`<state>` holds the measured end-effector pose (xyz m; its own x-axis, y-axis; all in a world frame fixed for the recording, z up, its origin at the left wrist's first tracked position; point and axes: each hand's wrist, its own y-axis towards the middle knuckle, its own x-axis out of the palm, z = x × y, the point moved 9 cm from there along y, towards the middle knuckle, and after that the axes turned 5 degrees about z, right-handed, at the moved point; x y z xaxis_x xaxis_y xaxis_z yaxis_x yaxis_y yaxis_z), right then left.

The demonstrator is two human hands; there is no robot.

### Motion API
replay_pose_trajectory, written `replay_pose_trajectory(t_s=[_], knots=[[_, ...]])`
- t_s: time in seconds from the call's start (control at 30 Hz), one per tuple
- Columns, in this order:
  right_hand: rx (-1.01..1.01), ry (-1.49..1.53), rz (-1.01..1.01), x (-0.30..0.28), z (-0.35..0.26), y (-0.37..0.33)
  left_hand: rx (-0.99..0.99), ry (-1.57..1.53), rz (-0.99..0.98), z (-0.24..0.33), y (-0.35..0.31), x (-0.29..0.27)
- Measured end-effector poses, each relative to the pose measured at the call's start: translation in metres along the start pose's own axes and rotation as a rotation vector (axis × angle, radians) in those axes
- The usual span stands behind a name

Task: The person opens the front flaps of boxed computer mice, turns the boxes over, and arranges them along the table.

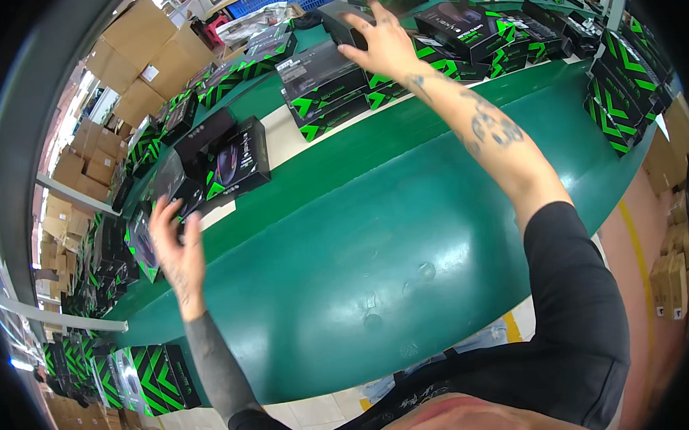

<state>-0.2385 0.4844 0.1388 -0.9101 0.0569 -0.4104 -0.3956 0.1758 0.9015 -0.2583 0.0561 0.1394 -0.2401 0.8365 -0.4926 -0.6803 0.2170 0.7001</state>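
My right hand [389,45] reaches to the far side of the green table, its fingers spread over the right part of a dark box [338,25]. Whether it presses on that box I cannot tell. Just in front, black boxes with green arrow marks [319,74] are stacked in two layers. On the left, my left hand [180,249] is raised with thumb and fingers apart, slightly blurred, and nothing in it. Beyond its fingertips are a black box with a picture on top [238,160] and a dark box [206,134] tilted against it.
The green table [376,244] curves across the middle. More black-and-green boxes [467,29] are piled at the far right, with a stack [623,91] at the right end. Brown cartons [134,55] stand behind on the left. A grey metal frame [65,323] juts in at left.
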Motion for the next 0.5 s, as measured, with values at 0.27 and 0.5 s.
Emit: replay_pose_trajectory(t_s=[0.27,0.5], knots=[[1.01,0.485,-0.289,0.044,0.153,-0.038,-0.003,-0.2,-0.287,0.018,0.037,0.181],[-0.018,-0.066,-0.338,-0.017,0.098,-0.038,-0.229,-0.105,-0.067,-0.062,0.08,0.229]])
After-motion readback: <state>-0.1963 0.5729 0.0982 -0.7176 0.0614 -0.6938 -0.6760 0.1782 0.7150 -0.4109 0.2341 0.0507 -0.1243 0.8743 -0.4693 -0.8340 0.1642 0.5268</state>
